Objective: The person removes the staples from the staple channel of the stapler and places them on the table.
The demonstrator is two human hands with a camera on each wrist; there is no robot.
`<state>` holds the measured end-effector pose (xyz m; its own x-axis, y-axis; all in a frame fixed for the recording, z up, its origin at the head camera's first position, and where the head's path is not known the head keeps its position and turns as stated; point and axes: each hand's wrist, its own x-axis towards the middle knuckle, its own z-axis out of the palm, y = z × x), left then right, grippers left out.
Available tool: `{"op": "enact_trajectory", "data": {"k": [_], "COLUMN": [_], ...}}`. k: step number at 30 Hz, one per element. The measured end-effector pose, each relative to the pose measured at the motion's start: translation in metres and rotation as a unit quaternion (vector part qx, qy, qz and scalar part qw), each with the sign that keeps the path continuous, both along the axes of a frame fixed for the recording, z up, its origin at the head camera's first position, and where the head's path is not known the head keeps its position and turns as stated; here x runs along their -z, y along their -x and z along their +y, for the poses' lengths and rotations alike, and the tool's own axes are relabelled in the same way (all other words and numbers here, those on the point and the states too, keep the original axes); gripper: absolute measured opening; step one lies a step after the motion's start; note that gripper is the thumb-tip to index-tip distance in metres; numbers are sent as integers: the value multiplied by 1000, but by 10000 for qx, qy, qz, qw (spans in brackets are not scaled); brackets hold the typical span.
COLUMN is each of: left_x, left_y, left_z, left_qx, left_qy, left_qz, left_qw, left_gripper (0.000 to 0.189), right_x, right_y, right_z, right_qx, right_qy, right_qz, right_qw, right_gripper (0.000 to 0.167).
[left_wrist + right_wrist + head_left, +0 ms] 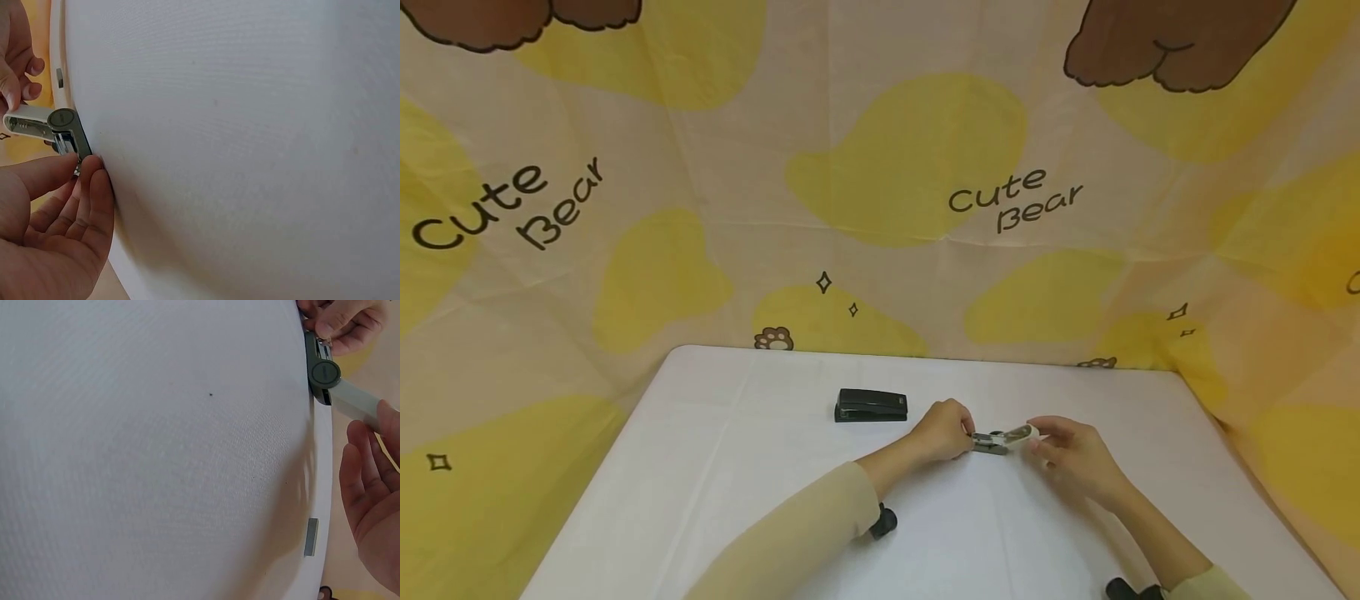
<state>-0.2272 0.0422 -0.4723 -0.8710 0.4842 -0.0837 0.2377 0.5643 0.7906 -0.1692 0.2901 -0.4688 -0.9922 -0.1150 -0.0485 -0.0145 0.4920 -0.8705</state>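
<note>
Opened stapler point(325, 374) on tabletop point(760, 433), long axis left-right. Left hand point(942, 432) pinches its left end; right hand point(1081, 457) grips raised white cover point(354, 402) at right end; neither nearer. Black stapler point(871, 405) lies apart, left and farther.

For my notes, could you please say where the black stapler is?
In the head view, the black stapler rests on the table, left of the left hand.

White tabletop point(700, 467), far corners rounded. Beyond far and side edges: creased beige fabric backdrop point(737, 183), irregular yellow blotches point(917, 150), black "Cute Bear" lettering point(1017, 201).
</note>
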Motion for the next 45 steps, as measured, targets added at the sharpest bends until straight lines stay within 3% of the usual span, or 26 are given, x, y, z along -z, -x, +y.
{"op": "enact_trajectory", "data": {"k": [8, 17, 31, 36, 40, 45], "left_x": [-4, -2, -4, -11, -21, -39], "left_y": [1, 2, 1, -1, -8, -22], "left_z": [0, 0, -4, -15, -22, -33], "left_qx": [24, 30, 14, -25, 142, 349], "left_qy": [157, 349, 367, 395, 287, 159], "left_qz": [172, 416, 263, 158, 164, 305], "left_qw": [9997, 9985, 9990, 9991, 9994, 9988], "left_gripper": [6, 5, 10, 22, 26, 26], "right_x": [-2, -1, 0, -10, -22, -35], "right_y": [1, 1, 0, -4, -8, -13], "right_z": [-3, -3, 1, 4, 2, -9], "right_qx": [57, 169, 143, 256, 400, 348], "right_qy": [-91, -190, -224, -591, -808, -608], "right_qz": [73, -96, 121, 475, 774, 1080], "right_qw": [9999, 9996, 9996, 9968, 9929, 9917], "right_gripper": [43, 42, 44, 41, 37, 30]}}
